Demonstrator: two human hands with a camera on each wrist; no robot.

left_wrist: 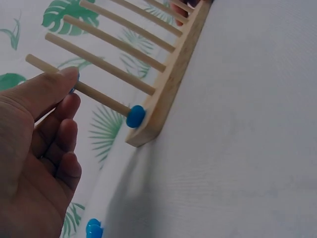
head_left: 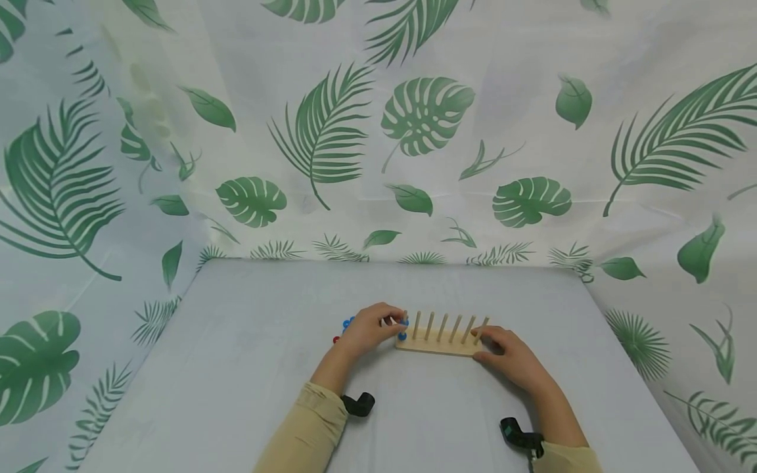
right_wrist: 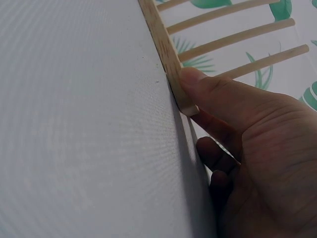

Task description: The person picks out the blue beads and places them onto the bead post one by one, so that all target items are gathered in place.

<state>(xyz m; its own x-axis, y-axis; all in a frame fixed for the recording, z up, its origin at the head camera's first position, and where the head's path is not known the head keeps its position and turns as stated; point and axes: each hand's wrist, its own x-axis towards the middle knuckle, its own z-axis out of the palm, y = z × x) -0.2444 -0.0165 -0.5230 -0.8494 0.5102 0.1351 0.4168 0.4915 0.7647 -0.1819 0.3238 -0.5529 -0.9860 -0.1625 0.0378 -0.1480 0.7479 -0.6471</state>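
Note:
A wooden peg board [head_left: 439,347] with several upright pegs stands on the table. One blue bead [left_wrist: 135,116] sits at the base of its leftmost peg. Higher on that same peg, my left hand [head_left: 369,327] pinches a second blue bead [left_wrist: 75,83] between thumb and fingers; the thumb mostly covers it in the left wrist view. At the opposite end, my right hand [head_left: 513,358] grips the board's right end, its thumb [right_wrist: 193,77] on the front edge and fingers behind. The other pegs bear no beads.
Loose blue beads [head_left: 346,323] and a red bead [head_left: 336,339] lie on the white table [head_left: 248,341] left of the board, partly behind my left hand. Leaf-patterned cloth [head_left: 426,223] hangs behind and at both sides. A black wrist camera [head_left: 359,404] is on each wrist.

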